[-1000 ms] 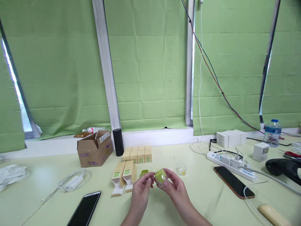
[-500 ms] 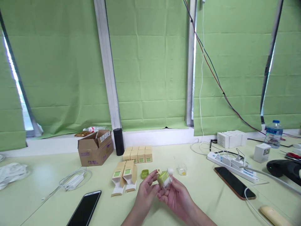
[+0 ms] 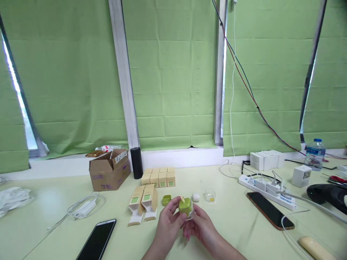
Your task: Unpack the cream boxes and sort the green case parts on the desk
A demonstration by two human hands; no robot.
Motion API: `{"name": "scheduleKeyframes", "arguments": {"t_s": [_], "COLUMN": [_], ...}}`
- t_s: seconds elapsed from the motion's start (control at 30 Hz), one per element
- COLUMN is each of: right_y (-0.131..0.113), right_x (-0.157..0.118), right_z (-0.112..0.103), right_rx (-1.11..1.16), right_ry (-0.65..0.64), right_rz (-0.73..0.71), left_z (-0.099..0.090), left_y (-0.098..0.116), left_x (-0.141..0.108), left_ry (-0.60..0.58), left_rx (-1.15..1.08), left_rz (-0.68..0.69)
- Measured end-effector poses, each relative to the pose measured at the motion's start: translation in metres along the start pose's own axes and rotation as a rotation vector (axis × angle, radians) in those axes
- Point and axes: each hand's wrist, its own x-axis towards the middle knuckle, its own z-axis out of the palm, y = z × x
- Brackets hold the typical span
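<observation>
A small green case [image 3: 185, 207] with a pale loop on top is held between my two hands above the table. My left hand [image 3: 168, 224] grips its left side with thumb and fingers. On the right, my right hand [image 3: 200, 227] closes on the case and a whitish part beneath it, largely hidden by the fingers. Just beyond the hands lie a white rounded piece [image 3: 195, 197], a clear case with a bit of yellow [image 3: 210, 195] and a green square lid [image 3: 166, 200]. Two opened small cartons [image 3: 148, 197] lie to the left.
Closed small boxes [image 3: 162, 177] stand behind the opened cartons, near a cardboard box [image 3: 109, 171] and black cylinder [image 3: 136, 163]. Phones lie left [image 3: 97, 239] and right [image 3: 269, 210]. A power strip [image 3: 267, 191] with cables spans the right side.
The green case has turned more upright between my hands, its whitish part now mostly covered. My right hand has rotated, its fingers curling underneath. The white rounded piece now shows fully.
</observation>
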Motion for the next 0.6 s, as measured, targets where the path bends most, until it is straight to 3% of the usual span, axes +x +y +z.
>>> {"name": "scheduleKeyframes", "arguments": {"t_s": [0.13, 0.27, 0.43, 0.6], "right_y": [-0.012, -0.025, -0.025, -0.011], "right_x": [-0.002, -0.015, -0.021, -0.015], "right_z": [-0.004, 0.005, 0.013, 0.008], "right_rx": [-0.238, -0.470, -0.508, -0.406], "right_ry": [0.162, 0.165, 0.136, 0.073], "right_rz": [-0.255, -0.440, -0.460, -0.362], "left_z": [-0.001, -0.006, -0.008, -0.006], "left_y": [0.001, -0.002, -0.008, -0.010], "left_x": [-0.004, -0.010, -0.013, -0.012], "left_ry": [0.142, 0.080, 0.048, 0.084], "left_rx": [0.322, 0.655, 0.796, 0.792], "left_rz": [0.100, 0.271, 0.369, 0.332]}}
